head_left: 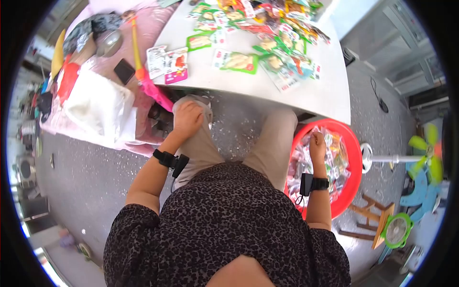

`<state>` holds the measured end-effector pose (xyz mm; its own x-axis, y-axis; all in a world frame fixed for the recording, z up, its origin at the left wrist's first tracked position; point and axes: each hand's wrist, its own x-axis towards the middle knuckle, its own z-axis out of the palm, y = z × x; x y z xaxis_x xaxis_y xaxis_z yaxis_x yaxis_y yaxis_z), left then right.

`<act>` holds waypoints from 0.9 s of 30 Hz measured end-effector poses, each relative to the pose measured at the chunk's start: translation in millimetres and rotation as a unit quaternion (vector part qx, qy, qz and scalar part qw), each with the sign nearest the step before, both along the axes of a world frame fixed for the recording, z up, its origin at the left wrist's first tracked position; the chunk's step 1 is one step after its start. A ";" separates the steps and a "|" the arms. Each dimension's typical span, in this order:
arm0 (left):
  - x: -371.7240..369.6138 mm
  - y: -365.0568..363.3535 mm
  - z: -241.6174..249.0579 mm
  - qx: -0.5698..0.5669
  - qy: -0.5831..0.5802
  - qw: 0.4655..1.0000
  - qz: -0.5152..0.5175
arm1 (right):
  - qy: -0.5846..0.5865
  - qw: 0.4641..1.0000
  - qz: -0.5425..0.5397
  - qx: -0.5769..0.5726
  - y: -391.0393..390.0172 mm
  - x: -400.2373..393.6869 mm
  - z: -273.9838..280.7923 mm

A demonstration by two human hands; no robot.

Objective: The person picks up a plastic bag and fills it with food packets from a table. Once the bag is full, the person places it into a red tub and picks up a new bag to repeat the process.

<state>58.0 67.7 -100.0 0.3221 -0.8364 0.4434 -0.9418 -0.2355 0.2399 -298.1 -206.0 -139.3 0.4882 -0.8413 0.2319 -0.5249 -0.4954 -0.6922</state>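
Note:
My left hand (188,117) rests on my left knee, its fingers lying over the trouser cloth and holding nothing. My right hand (317,146) is over the red tub (354,158) on the floor beside my right leg. Its fingers are curled closed; what they hold, if anything, is hidden. Small shiny snack packets (337,167) fill the tub around and below that hand. On the white table (201,71) before me lie many more packets, including a green-edged one (237,62) and a pink and white one (176,66) near the front edge.
To the left, a pink-covered surface (143,28) bears a white bag (98,107), a dark phone (124,71) and a bright pink and yellow long object (138,57). At right stand a wooden stool (377,222), a green fan (398,230) and another fan with yellow-green blades (425,150).

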 end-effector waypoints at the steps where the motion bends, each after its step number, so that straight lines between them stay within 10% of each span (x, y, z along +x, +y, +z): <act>1: -0.2 1.4 0.7 -0.013 0.012 1.000 0.008 | -0.024 1.000 0.000 0.019 9.7 20.1 18.1; 13: 69.8 54.9 36.9 -0.170 0.043 0.966 0.192 | 0.047 0.946 0.208 -0.244 75.0 130.6 30.1; 23: 165.1 157.4 57.4 -0.125 -0.150 0.860 0.472 | 0.032 0.951 0.215 -0.219 70.5 130.0 26.4; 27: 203.2 197.1 25.8 -0.010 0.136 0.824 0.550 | 0.041 0.953 0.202 -0.223 71.3 131.2 28.9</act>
<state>261.2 264.9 -74.2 0.9702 0.0333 0.2401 -0.0731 -0.9043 0.4206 -166.9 -134.7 -110.4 0.7833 -0.4072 0.4697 -0.2713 -0.9038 -0.3310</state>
